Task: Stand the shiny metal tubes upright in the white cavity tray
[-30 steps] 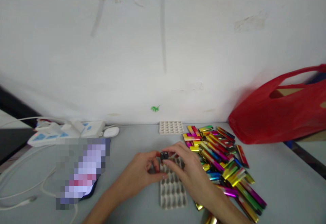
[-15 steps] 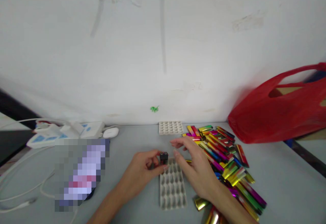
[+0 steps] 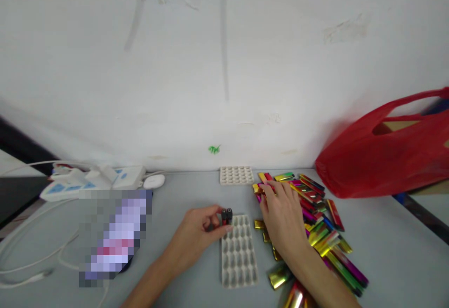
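My left hand [image 3: 199, 227] pinches a pair of small black-ended pieces [image 3: 226, 214] side by side, each with a round hole in its upper end; their lower parts are mostly hidden by my fingers. They stand upright over the far left corner of a grey-white tray [image 3: 239, 256] with rows of hollows. My right hand [image 3: 283, 214] is bent down over the far left part of a pile of shiny coloured tubes [image 3: 333, 242], many with black ends. Its fingertips touch the pile near a gold-yellow tube end [image 3: 257, 188]; whatever lies between them is hidden.
A second white tray with hollows [image 3: 236, 175] lies against the wall. At left are a phone with a blurred screen [image 3: 117, 238], a power strip [image 3: 129, 177], a white earbud case [image 3: 154, 181] and cables. A red bag [image 3: 372, 158] stands at right.
My right hand has moved right and away from beside the black-ended pieces onto the pile, its fingers now bent down. My left hand keeps its pinch in about the same place.
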The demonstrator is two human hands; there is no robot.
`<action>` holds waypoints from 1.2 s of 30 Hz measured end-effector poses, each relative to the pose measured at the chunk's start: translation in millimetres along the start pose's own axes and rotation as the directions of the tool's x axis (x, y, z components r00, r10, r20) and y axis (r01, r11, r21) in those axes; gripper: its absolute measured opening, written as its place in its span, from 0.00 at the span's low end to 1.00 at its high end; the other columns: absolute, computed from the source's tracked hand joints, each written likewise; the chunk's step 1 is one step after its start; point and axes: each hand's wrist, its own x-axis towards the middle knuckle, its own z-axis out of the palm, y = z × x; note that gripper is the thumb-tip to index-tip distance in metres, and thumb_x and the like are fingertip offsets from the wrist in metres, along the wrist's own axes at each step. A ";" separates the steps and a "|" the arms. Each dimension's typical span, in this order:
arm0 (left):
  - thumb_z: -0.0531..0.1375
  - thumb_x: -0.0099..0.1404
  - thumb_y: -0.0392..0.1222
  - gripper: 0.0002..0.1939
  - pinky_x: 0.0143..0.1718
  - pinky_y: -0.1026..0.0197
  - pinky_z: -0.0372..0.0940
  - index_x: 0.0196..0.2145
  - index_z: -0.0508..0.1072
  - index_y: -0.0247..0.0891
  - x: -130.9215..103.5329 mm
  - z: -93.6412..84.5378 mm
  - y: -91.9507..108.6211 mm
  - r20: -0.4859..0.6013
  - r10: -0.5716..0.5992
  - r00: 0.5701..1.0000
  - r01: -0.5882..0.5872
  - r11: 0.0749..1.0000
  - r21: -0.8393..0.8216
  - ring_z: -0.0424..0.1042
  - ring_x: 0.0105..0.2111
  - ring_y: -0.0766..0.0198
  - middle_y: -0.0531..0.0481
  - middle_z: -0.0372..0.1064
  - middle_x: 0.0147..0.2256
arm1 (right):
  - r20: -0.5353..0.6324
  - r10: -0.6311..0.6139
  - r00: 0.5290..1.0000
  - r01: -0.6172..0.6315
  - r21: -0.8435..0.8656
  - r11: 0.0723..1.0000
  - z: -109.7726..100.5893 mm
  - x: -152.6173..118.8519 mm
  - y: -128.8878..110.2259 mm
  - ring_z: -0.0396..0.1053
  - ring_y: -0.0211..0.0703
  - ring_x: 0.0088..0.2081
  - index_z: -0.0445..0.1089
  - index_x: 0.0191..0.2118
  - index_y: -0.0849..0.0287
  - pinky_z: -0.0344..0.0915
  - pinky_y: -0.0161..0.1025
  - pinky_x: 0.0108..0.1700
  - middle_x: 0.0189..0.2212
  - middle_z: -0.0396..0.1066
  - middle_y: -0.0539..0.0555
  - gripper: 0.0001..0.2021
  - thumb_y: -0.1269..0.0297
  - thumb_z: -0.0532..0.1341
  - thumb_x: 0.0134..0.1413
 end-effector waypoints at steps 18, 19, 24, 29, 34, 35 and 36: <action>0.69 0.67 0.56 0.18 0.29 0.62 0.52 0.33 0.76 0.39 -0.6 0.0 -1.1 0.009 0.002 1.000 -0.002 1.000 0.001 0.63 0.26 0.65 0.60 0.64 0.25 | 0.045 -0.012 0.999 0.014 -0.045 0.999 2.5 -3.5 -7.8 0.70 0.69 0.56 0.76 0.55 0.59 0.65 0.60 0.56 0.54 0.78 0.68 0.15 0.76 0.62 0.68; 0.69 0.68 0.56 0.17 0.29 0.62 0.52 0.33 0.76 0.39 -0.7 -0.1 -1.1 0.010 0.003 1.000 -0.003 1.000 0.002 0.63 0.26 0.65 0.60 0.64 0.25 | 0.050 -0.012 0.999 0.014 -0.040 0.999 2.0 -3.4 -8.0 0.70 0.68 0.56 0.77 0.55 0.58 0.65 0.60 0.56 0.54 0.78 0.68 0.14 0.76 0.62 0.68; 0.69 0.67 0.56 0.17 0.30 0.62 0.53 0.34 0.76 0.39 -0.6 -0.3 0.0 0.018 -0.008 1.000 0.008 1.000 -0.015 0.63 0.26 0.65 0.60 0.65 0.25 | 0.061 -0.002 0.998 0.003 -0.011 1.000 -0.2 -3.6 -8.2 0.70 0.68 0.54 0.77 0.53 0.59 0.65 0.60 0.54 0.53 0.77 0.68 0.13 0.77 0.63 0.67; 0.69 0.67 0.57 0.18 0.29 0.62 0.52 0.33 0.75 0.39 -0.7 -0.2 0.9 0.017 -0.010 1.000 0.010 1.000 -0.010 0.62 0.26 0.65 0.60 0.64 0.24 | 0.067 -0.016 0.998 0.016 0.000 1.000 -1.4 -4.7 -7.9 0.70 0.68 0.54 0.77 0.54 0.58 0.65 0.60 0.53 0.54 0.77 0.68 0.14 0.77 0.62 0.68; 0.69 0.67 0.56 0.17 0.29 0.61 0.52 0.33 0.75 0.39 -0.5 -0.5 0.8 0.018 -0.007 1.000 0.008 1.000 -0.007 0.62 0.26 0.64 0.60 0.64 0.24 | 0.039 -0.031 0.999 0.029 0.049 0.998 -2.3 -3.6 -7.7 0.70 0.67 0.56 0.77 0.53 0.56 0.65 0.60 0.54 0.56 0.77 0.67 0.12 0.76 0.61 0.71; 0.69 0.67 0.56 0.17 0.29 0.61 0.52 0.33 0.75 0.40 -0.6 -0.7 1.0 0.017 -0.007 1.000 0.007 1.000 0.000 0.62 0.26 0.64 0.60 0.64 0.24 | 0.027 -0.032 0.999 0.030 0.072 0.997 -2.8 -3.0 -7.8 0.70 0.67 0.56 0.77 0.53 0.56 0.65 0.60 0.54 0.55 0.77 0.66 0.12 0.75 0.61 0.72; 0.69 0.67 0.56 0.17 0.29 0.61 0.52 0.32 0.75 0.40 -0.8 -0.9 1.3 0.017 -0.007 1.000 0.007 1.000 0.009 0.62 0.26 0.64 0.60 0.64 0.24 | 0.011 -0.032 0.999 0.031 0.101 0.994 -3.4 -2.4 -7.9 0.70 0.67 0.56 0.78 0.52 0.56 0.64 0.60 0.54 0.54 0.77 0.65 0.11 0.74 0.61 0.73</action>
